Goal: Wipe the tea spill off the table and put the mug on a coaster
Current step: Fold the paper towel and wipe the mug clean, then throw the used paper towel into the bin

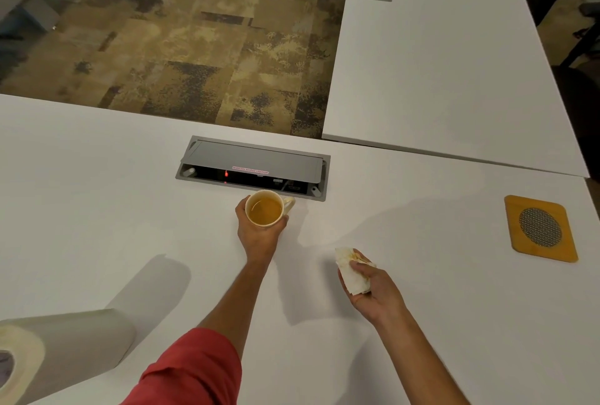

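Observation:
A cream mug [267, 209] holding amber tea is gripped around its body by my left hand [258, 235], its handle pointing right, just in front of the table's cable box. My right hand [373, 287] is closed on a crumpled paper towel [352, 270] with a tea-coloured stain, held over the white table [97, 209] to the right of the mug. A square wooden coaster [540, 228] with a dark mesh centre lies bare at the far right of the table. I see no spill on the table surface.
A paper towel roll [58, 352] lies on its side at the near left. A grey cable box [253, 167] with its lid open is set into the table behind the mug. A second white table [454, 63] adjoins at the back right; carpet lies beyond.

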